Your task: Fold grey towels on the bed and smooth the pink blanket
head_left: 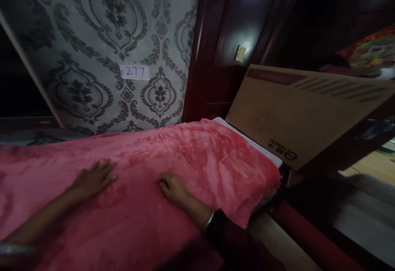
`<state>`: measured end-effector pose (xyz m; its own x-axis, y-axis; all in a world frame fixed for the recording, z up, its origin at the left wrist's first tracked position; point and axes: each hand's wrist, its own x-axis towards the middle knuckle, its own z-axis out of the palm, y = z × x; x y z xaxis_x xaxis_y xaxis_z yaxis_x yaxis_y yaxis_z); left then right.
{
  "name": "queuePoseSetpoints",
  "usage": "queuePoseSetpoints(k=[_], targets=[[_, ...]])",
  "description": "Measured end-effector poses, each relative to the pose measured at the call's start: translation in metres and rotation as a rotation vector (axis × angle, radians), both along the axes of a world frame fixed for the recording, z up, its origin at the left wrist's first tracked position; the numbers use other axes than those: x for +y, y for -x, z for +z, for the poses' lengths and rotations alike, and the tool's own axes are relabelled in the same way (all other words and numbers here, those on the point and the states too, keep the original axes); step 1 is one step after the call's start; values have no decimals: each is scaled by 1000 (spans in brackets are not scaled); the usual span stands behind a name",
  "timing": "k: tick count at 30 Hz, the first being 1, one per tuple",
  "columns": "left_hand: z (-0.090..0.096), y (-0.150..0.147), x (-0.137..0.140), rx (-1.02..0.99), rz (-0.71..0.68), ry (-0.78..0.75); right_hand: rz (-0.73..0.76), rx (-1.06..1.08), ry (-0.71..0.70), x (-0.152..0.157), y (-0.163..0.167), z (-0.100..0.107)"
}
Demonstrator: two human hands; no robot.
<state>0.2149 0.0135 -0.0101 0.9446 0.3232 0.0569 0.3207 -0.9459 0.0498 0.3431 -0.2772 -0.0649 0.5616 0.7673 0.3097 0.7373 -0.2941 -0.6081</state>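
Observation:
A pink plush blanket [135,205] is spread over a bed-like surface, with darker and lighter brushed patches and soft creases toward its right end. On its left part lies my left hand [94,177], palm down with the fingers apart, slightly blurred; it holds nothing. My right hand [174,186] rests nearer the middle of the blanket. Its fingers are curled in against the cloth, and what may be pinched under them is hidden. Under the blanket's right edge a white striped layer [262,149] shows.
A large cardboard box [302,110] leans at the right end. Behind the blanket stand a patterned wallpapered wall [160,94] with a paper label [135,72] reading 277, and a dark red wooden panel [212,69] with a switch plate [240,53]. A dark framed panel [24,77] is at left.

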Motion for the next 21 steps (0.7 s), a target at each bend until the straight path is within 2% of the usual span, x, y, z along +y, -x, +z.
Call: queuePoseSetpoints(k=[2, 5, 7, 8, 9, 10, 13, 16, 18, 21], targets=[[-14, -1, -42, 97, -39, 15, 43, 23, -38, -5, -3, 1], [-31, 7, -84, 9, -53, -70, 62, 33, -126, -30, -19, 10], [-37, 12, -94, -59, -44, -129, -99, -7, -136, -65, -39, 22], [-38, 14, -96, -80, -45, -152, -245, -30, -117, -88, -52, 30], [-38, 14, -96, -95, -48, -171, -443, -42, -82, -115, -66, 39], [-38, 14, -96, -107, -50, -188, -574, -46, -73, -144, -80, 47], [-38, 11, -94, -136, -53, -211, -888, -57, -41, -235, -121, 66], [-37, 10, -93, -150, -48, -192, -1171, -35, 87, -310, -150, 72], [-36, 11, -94, -145, -47, -188, -1279, -9, 194, -342, -162, 69], [-33, 12, -93, -126, -45, -205, -1282, 14, 317, -362, -174, 61]])
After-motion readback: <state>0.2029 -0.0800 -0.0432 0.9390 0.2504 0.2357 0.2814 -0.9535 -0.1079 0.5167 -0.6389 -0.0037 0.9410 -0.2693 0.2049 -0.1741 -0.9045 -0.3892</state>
